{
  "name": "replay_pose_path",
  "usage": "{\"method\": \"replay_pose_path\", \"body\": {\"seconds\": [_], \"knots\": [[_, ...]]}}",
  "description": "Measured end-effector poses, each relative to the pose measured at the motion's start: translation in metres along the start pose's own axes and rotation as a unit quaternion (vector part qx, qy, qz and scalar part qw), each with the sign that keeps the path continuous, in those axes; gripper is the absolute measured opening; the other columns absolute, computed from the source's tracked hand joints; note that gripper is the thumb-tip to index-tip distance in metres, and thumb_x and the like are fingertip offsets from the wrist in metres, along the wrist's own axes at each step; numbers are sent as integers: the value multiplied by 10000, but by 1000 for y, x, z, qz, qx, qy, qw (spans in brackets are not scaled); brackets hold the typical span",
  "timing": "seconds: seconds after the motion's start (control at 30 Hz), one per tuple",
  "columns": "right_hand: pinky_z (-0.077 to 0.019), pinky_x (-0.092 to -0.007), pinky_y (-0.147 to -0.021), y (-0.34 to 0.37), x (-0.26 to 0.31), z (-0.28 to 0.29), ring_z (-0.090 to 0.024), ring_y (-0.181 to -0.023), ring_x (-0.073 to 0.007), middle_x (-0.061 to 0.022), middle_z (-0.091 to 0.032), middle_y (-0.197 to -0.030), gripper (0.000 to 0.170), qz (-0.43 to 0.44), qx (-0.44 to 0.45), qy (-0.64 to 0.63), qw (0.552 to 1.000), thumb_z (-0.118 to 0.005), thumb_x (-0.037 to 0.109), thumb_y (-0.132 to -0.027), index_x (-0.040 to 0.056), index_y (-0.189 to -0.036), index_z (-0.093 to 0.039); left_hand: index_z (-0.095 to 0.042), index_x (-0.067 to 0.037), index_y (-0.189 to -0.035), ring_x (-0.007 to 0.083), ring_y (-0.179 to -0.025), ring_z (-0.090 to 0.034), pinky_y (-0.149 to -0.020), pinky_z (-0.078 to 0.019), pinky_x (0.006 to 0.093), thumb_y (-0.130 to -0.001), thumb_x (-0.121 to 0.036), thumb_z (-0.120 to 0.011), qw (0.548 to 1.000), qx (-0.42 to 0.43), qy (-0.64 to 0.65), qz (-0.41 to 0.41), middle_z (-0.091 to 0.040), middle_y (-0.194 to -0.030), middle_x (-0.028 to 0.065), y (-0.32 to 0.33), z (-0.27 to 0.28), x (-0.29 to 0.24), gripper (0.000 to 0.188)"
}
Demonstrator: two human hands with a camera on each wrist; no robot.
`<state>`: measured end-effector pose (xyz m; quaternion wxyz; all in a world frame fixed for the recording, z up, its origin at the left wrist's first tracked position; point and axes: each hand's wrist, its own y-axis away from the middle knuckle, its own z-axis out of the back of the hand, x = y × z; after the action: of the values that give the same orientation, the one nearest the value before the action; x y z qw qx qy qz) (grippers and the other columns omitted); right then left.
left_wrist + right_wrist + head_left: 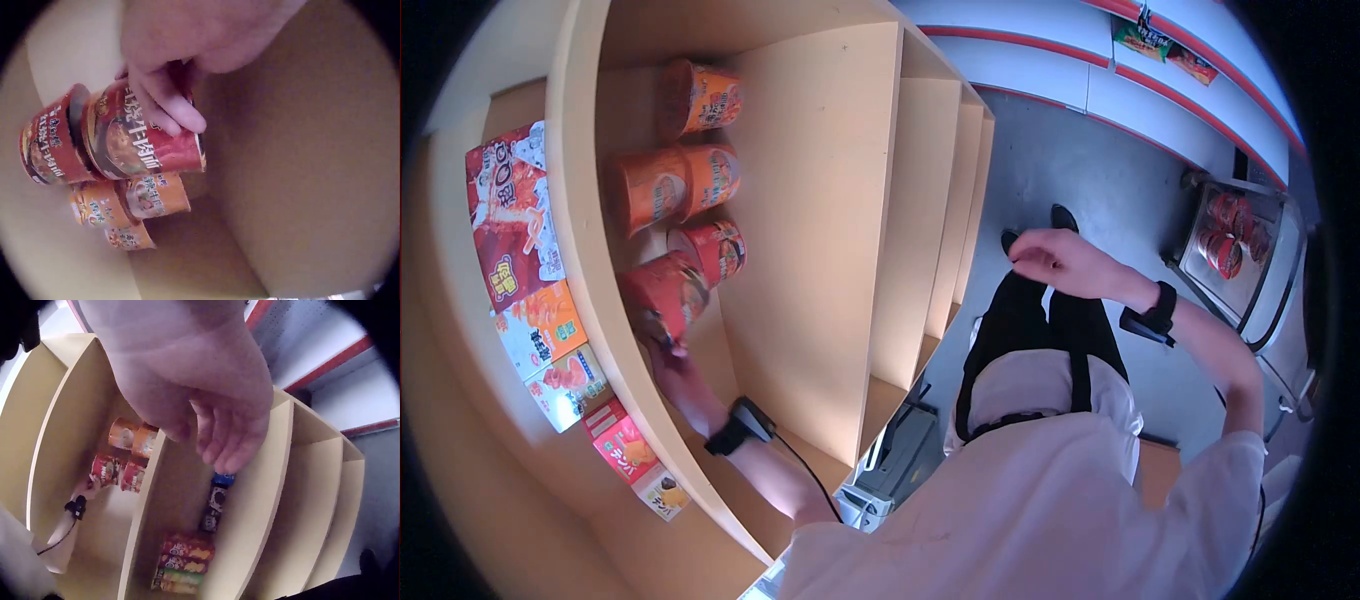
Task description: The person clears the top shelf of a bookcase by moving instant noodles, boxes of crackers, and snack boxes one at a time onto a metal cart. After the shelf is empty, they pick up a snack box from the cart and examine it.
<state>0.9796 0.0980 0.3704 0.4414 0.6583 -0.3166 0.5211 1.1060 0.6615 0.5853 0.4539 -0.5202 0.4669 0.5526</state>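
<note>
My left hand (662,352) reaches into a wooden shelf compartment and grips a red instant noodle cup (140,134), its fingers bent over one end. Right beside this cup sits another red noodle cup (53,140). Several orange noodle cups (650,188) stand in a group farther along the same compartment. In the head view the left fingertips are partly hidden behind the held cup. My right hand (1080,265) hangs in front of my body over the floor, fingers loosely curled around nothing. The right wrist view shows this right hand (200,394) in front of the shelves.
Snack boxes and bags (515,220) line the neighbouring shelf, beyond the upright board (590,200). Another compartment holds red snack packs (187,547) and a dark pack (215,506). A cart (1190,260) with red noodle cups stands at right, near white shelving (1020,65) with red edges.
</note>
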Motion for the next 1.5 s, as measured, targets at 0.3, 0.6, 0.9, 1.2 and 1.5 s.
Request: {"method": "replay_pose_path", "body": {"seconds": [0.3,0.6,0.9,1.2,1.5], "knots": [[-497,-318,-890,-55,107,-45,-462,-1221,-253,-198,-427,-1328,808,88,132,-24,987,-617,448,-883,-15,-1421,-232,-335,-45,-1403,209,-1154,-544,-928,-507,347,-936,-145,-522,979,-5,30,201,-498,-1312,116,139,-214,3,514],[-368,-319,-1024,-67,124,-22,-431,-1247,-170,-108,-460,-1363,798,-33,229,-128,964,-584,486,-882,23,-1441,-253,-346,-43,-1392,139,-829,-649,-524,-576,260,-979,-134,-463,962,111,5,248,-592,-1137,82,143,-260,38,439],[-370,-294,-1019,-21,111,14,-477,-1200,-133,-67,-521,-1305,654,-155,114,-197,961,-638,265,-841,25,-1392,-380,-386,-4,-1355,226,-972,-604,-784,-548,321,-960,-365,-509,989,-72,-38,121,-481,-1281,117,36,-143,97,549],[-468,-296,-905,46,69,44,-553,-1099,-151,-98,-551,-1248,663,-207,-77,-238,946,-613,367,-849,15,-1366,-395,-232,-223,-1468,264,-1058,-502,-885,-520,360,-913,-485,-541,987,-141,76,16,-362,-1367,131,-52,-83,93,687],[-502,-344,-904,66,53,52,-562,-1117,-186,-124,-533,-1278,671,-199,-91,-246,944,-582,409,-866,31,-1380,-374,-458,-126,-1321,179,-976,-536,-732,-518,276,-916,-327,-606,985,-119,104,66,-534,-1218,47,-75,-45,107,475]]}}
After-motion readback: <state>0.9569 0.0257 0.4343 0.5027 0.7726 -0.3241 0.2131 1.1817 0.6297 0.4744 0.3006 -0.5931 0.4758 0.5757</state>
